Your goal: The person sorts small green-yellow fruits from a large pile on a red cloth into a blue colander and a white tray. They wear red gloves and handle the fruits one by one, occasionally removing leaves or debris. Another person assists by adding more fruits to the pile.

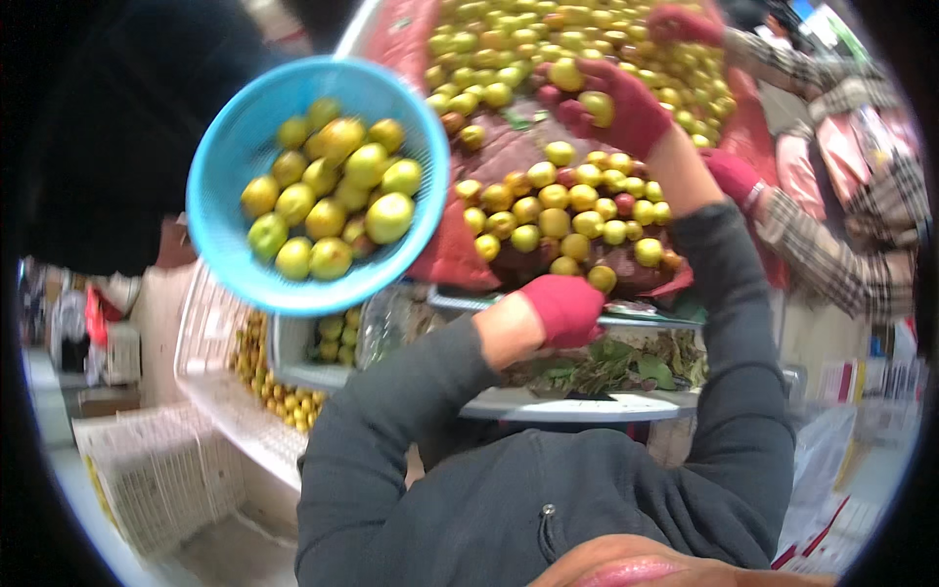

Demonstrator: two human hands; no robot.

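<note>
My right hand (pixel 620 110), in a dark red glove, is raised over the sorting surface. One yellow-green jujube (pixel 565 75) sits at its fingers and a second jujube (pixel 596 108) lies against the palm side. Lower down, my left hand (pixel 565 310) in the same kind of glove is curled at the near edge of the red cloth (pixel 458 253). A jujube (pixel 601 279) touches its fingertips; its grip is hidden by the back of the hand. Just beyond lies a loose group of jujubes (pixel 576 198), some reddish. A larger pile (pixel 513 37) spreads behind it.
A blue plastic colander (pixel 220 249) with jujubes stands at left. Below are a grey bin (pixel 308 370), a white crate (pixel 194 330) with fruit, and a tray of leaves (pixel 638 363). Another person's gloved hands (pixel 686 26) and plaid sleeves (pixel 821 242) reach in from the right.
</note>
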